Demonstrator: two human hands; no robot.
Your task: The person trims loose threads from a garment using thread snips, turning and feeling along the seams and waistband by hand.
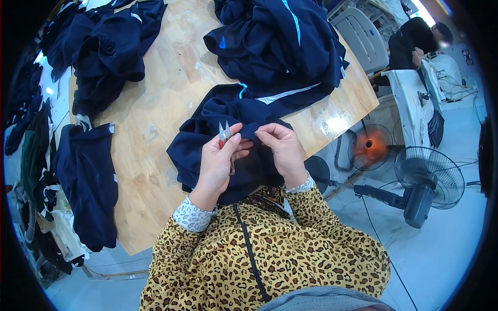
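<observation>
Work on the navy garment (199, 129), bunched over the tabletop's (150, 181) near edge, looks unfinished: the left hand's (216, 161) grip holds red-handled snips (223, 138), the right hand (285, 151) pinches something indiscernible, and garments (275, 49) lie piled beyond.

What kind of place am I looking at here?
Probably a garment workshop: the left hand holds small red-handled snips over navy cloth, and more navy pieces lie heaped on the wooden table.
</observation>
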